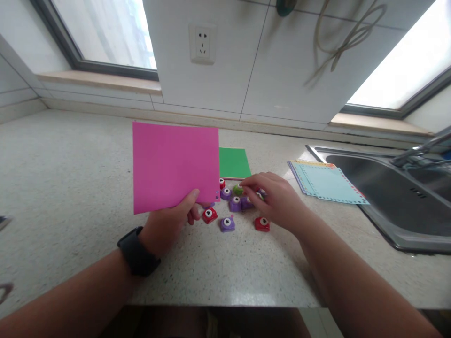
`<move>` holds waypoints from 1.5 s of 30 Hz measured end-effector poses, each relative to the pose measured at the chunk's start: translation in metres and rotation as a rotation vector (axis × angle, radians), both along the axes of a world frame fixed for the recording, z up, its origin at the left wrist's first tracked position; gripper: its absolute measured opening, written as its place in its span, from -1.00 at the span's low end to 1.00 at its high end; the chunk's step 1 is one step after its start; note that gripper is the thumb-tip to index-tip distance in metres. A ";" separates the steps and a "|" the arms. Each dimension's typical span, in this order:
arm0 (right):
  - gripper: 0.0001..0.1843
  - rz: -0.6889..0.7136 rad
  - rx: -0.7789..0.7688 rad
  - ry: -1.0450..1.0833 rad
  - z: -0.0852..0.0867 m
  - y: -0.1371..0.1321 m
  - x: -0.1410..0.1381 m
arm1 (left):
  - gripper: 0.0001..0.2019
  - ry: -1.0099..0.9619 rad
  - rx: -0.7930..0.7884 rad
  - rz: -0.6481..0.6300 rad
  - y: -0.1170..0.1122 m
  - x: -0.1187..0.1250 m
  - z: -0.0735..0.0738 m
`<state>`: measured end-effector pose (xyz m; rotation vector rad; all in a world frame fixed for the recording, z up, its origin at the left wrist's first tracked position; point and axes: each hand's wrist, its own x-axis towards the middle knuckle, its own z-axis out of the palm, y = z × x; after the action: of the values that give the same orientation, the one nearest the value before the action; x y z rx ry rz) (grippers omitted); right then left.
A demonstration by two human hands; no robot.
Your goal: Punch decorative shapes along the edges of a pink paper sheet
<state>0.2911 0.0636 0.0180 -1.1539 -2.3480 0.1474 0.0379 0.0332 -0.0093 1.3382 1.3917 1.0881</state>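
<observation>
My left hand (178, 217) grips a pink sheet of paper (174, 164) at its lower edge, thumb on top, holding it above the counter. Small punched shapes show at the sheet's lower right corner. With bent fingers, my right hand (271, 197) pinches at a small green paper punch (237, 190); its far side is partly hidden. Around it are several purple punches, among them one in the middle (235, 204) and one in front (227, 224). A red punch (209, 215) lies beside my left fingers, and another red punch (262, 224) sits below my right hand.
Behind the punches lies a stack of paper with a green sheet (234, 163) on top. Light blue patterned sheets (327, 183) rest at the right, overlapping the rim of a metal sink (398, 202). The tiled wall with a socket (202, 43) bounds the counter (81, 188).
</observation>
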 end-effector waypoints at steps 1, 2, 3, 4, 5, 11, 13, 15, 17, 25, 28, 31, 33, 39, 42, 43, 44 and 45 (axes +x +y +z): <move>-0.85 -0.020 0.010 0.025 0.001 0.002 0.003 | -0.53 -0.005 -0.014 0.000 0.000 0.001 0.001; -0.84 -0.035 0.021 0.060 0.001 0.004 0.005 | -0.53 -0.015 -0.024 0.005 0.000 0.002 0.002; -0.81 -0.046 0.033 0.099 0.002 0.006 0.009 | -0.53 -0.032 -0.030 0.014 -0.001 0.003 0.002; -0.80 -0.058 0.044 0.133 0.003 0.008 0.012 | -0.54 -0.054 -0.031 0.026 -0.001 0.003 0.003; -0.79 -0.072 0.051 0.160 0.004 0.010 0.015 | -0.54 -0.078 -0.030 0.037 -0.001 0.004 0.002; -0.82 -0.125 -0.055 0.235 0.002 0.014 0.023 | -0.56 -0.098 0.000 0.038 -0.002 0.004 -0.004; -0.86 -0.090 -0.072 0.240 0.001 0.013 0.022 | -0.57 -0.097 0.012 0.035 -0.002 0.003 -0.006; -0.89 -0.055 -0.064 0.229 0.000 0.012 0.020 | -0.57 -0.090 0.018 0.023 -0.002 0.002 -0.007; -0.90 -0.028 -0.063 0.207 -0.001 0.011 0.018 | -0.56 -0.089 0.020 0.019 -0.002 0.002 -0.008; -0.90 0.085 -0.147 0.115 -0.006 0.010 0.011 | -0.56 -0.083 0.016 0.018 -0.002 0.000 -0.010; -0.91 0.086 -0.184 0.153 -0.006 0.008 0.010 | -0.56 -0.068 0.014 0.018 -0.002 0.001 -0.009; -0.90 0.086 -0.198 0.207 -0.006 0.006 0.009 | -0.56 -0.058 0.016 0.018 -0.002 0.002 -0.007; -0.88 0.094 -0.203 0.232 -0.007 0.006 0.008 | -0.56 -0.056 0.015 0.020 -0.002 0.002 -0.007; -0.83 0.115 -0.222 0.345 -0.012 0.006 0.008 | -0.55 -0.031 0.006 0.023 -0.002 0.003 -0.004; -0.82 0.126 -0.267 0.433 -0.015 0.006 0.007 | -0.55 -0.040 0.004 0.025 -0.002 0.003 -0.003; -0.82 0.129 -0.284 0.458 -0.015 0.006 0.007 | -0.55 -0.045 0.006 0.026 -0.002 0.003 -0.004; -0.82 0.132 -0.297 0.481 -0.016 0.006 0.007 | -0.55 -0.051 0.007 0.027 -0.001 0.003 -0.005; -0.82 0.137 -0.308 0.500 -0.016 0.006 0.007 | -0.55 -0.055 0.007 0.028 -0.001 0.002 -0.007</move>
<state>0.2980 0.0695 0.0015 -0.9492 -1.9908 0.7758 0.0404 0.0320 -0.0159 1.2878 1.3705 1.1415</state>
